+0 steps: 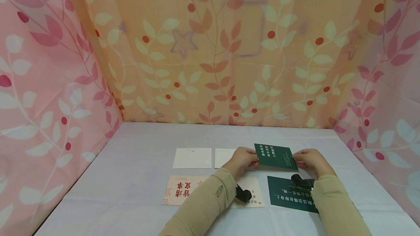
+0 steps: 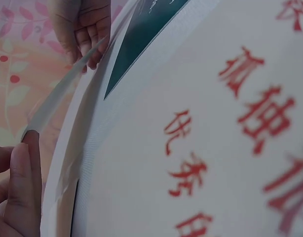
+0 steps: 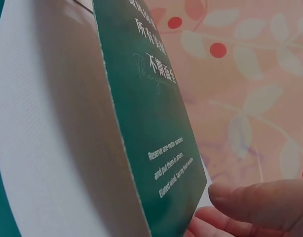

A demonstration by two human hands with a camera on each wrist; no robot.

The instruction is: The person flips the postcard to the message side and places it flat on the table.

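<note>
A dark green card (image 1: 275, 156) with white print is held by its two side edges just above the table. My left hand (image 1: 252, 158) pinches its left edge and my right hand (image 1: 299, 159) pinches its right edge. In the right wrist view the green card (image 3: 151, 123) stands close to the lens with its white underside showing, and my right thumb (image 3: 260, 202) lies on its lower corner. In the left wrist view the same card (image 2: 57, 96) appears edge-on between my left fingers (image 2: 20, 187) and my right hand (image 2: 85, 29).
Other cards lie flat on the white table (image 1: 137, 145): two white ones (image 1: 192, 157) (image 1: 224, 157) at the back, a cream card with red characters (image 1: 182, 190), a white card (image 1: 252, 188) under my left forearm, a larger green card (image 1: 288, 194). Leaf-patterned curtains enclose three sides.
</note>
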